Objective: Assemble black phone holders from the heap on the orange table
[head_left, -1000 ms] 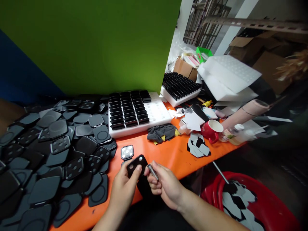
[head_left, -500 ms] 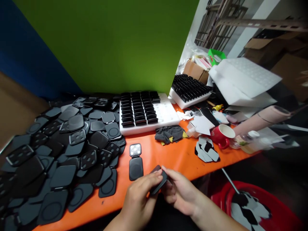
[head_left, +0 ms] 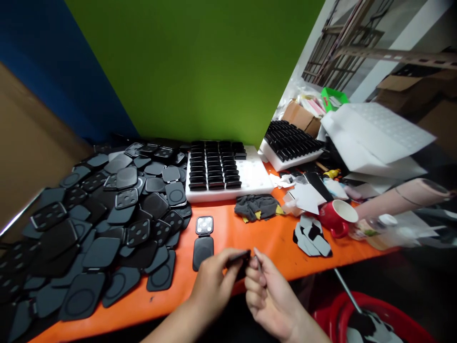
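Note:
My left hand (head_left: pixel 213 278) grips a dark flat folding pad (head_left: pixel 238 257) between thumb and fingers, tilted nearly edge-on to me. Close to its right end, my right hand (head_left: pixel 267 293) is closed, thumb and forefinger pinching a small thin piece that I cannot identify. Just beyond my left hand lies an unfolded pad (head_left: pixel 203 251), its upper half showing light round spots in a square frame. To the left spreads a large heap of similar dark pads (head_left: pixel 102 252), some with ring marks, others with rows of dots.
Behind stands a white foam tray (head_left: pixel 254 178) with rows of upright black pieces; a second filled tray (head_left: pixel 282 163) is farther right. A grey glove (head_left: pixel 256 207), grey-black cut pieces (head_left: pixel 311 237), a red mug (head_left: pixel 333 218) and a red bucket (head_left: pixel 330 309) are rightward.
The pad in my left hand has turned from face-up to nearly edge-on. My right hand has come off the pad's side and curled into a pinch. The view has shifted slightly.

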### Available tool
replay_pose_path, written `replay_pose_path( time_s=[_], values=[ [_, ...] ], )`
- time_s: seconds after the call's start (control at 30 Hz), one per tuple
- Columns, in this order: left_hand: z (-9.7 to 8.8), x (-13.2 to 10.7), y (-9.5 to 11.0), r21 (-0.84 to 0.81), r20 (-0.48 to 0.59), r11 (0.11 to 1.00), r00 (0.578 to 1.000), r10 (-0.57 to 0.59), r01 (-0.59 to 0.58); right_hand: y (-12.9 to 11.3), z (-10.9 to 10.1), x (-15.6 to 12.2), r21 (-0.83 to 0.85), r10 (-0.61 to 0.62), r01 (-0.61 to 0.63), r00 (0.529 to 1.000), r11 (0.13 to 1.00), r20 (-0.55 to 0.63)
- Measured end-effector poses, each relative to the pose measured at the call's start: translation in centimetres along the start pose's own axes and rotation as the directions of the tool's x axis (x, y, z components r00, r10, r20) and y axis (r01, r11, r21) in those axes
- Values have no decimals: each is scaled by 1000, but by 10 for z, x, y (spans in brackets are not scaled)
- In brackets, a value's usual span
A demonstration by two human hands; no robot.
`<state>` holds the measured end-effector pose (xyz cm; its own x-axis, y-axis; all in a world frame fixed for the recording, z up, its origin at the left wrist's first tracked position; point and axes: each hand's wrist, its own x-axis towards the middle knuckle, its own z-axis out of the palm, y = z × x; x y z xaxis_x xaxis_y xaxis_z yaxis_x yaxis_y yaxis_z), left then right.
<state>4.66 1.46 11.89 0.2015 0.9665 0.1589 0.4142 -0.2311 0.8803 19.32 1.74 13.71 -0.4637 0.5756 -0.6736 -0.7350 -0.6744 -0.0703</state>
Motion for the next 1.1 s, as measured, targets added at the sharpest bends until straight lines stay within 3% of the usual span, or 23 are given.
replay_pose_path(
  time_s=[0.07, 0.1, 0.2, 0.27, 0.37, 0.43, 0.53, 0.6, 0.77, 1.1],
  values=[
    [-2, 21, -15, 131, -72, 980, 988, -140, 148, -9, 1, 3, -92, -131, 135, 990, 987, 53],
    [-3, 33, -25, 175, -91, 969, 983, -157, 171, -12, 1, 5, -145, -191, 199, 979, 969, 66],
    [-7, 64, -50, 271, -96, 948, 985, -146, 167, -18, -3, 12, -295, -299, 305, 952, 905, 65],
    [-8, 72, -59, 344, -90, 929, 989, -115, 140, -19, -9, 16, -379, -356, 346, 933, 858, 48],
    [-4, 62, -60, 427, -22, 903, 998, -52, 56, -19, -19, 22, -484, -452, 405, 892, 775, 22],
    [0, 48, -57, 461, 104, 886, 995, -3, -45, -21, -25, 27, -542, -496, 429, 868, 723, 26],
    [2, 31, -55, 549, 298, 815, 954, 18, -186, -26, -30, 35, -628, -547, 450, 836, 635, 45],
    [0, 27, -57, 607, 347, 762, 938, 0, -225, -31, -32, 41, -689, -591, 468, 803, 553, 72],
    [-4, 30, -63, 643, 340, 727, 940, 14, -243, -35, -32, 49, -791, -645, 472, 752, 389, 132],
    [1, 28, -61, 678, 293, 696, 955, 40, -237, -25, -31, 37, -813, -676, 521, 700, 262, 230]
  ],
)
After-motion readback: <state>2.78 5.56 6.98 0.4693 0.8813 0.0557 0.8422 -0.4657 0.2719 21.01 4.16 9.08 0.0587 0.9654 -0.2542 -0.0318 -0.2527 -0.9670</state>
